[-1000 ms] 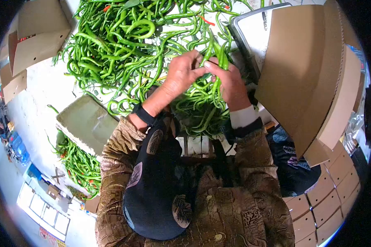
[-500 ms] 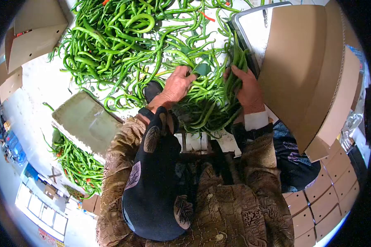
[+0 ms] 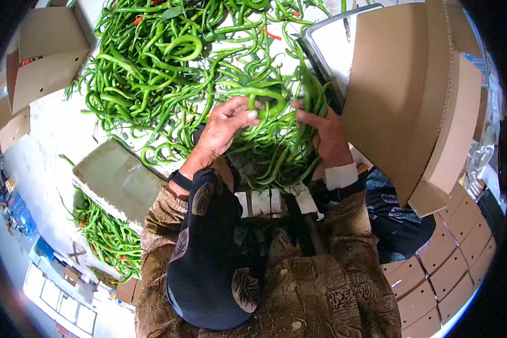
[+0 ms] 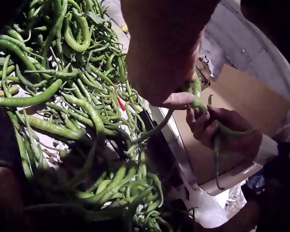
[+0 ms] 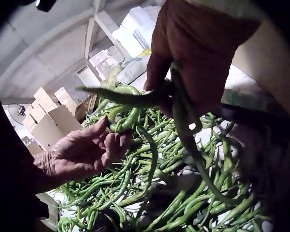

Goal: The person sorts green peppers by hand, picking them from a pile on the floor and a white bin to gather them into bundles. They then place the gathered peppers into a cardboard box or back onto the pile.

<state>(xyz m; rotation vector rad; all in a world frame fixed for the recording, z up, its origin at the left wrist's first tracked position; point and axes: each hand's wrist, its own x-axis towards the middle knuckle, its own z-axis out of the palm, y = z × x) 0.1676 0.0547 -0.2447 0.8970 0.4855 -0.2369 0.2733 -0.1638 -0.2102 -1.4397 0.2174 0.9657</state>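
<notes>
In the head view the left hand (image 3: 222, 130) pinches a curved green pepper (image 3: 276, 103) between thumb and fingers, above a heap of peppers (image 3: 273, 163). Just to its right, the right hand (image 3: 329, 135) grips several long green peppers (image 3: 315, 96), which stick out past its fingers. The right wrist view has the left hand (image 5: 82, 152) palm up under a bent pepper (image 5: 131, 118), while peppers (image 5: 183, 125) hang from the right hand (image 5: 198, 53). The left wrist view shows both hands close together, with part of their grip hidden.
A large green pepper pile (image 3: 146, 67) with a few red ones covers the upper left. A shallow block-like container (image 3: 118, 174) sits at left, beside more peppers (image 3: 110, 236). Open cardboard (image 3: 400, 96) and a grey-rimmed tray (image 3: 315, 35) stand at right; stacked cartons (image 3: 434, 253) are lower right.
The left hand has dropped a leaf seen half a second ago and now holds a curved pepper, raised nearer the right hand. The right hand has shifted slightly left, keeping its bunch.
</notes>
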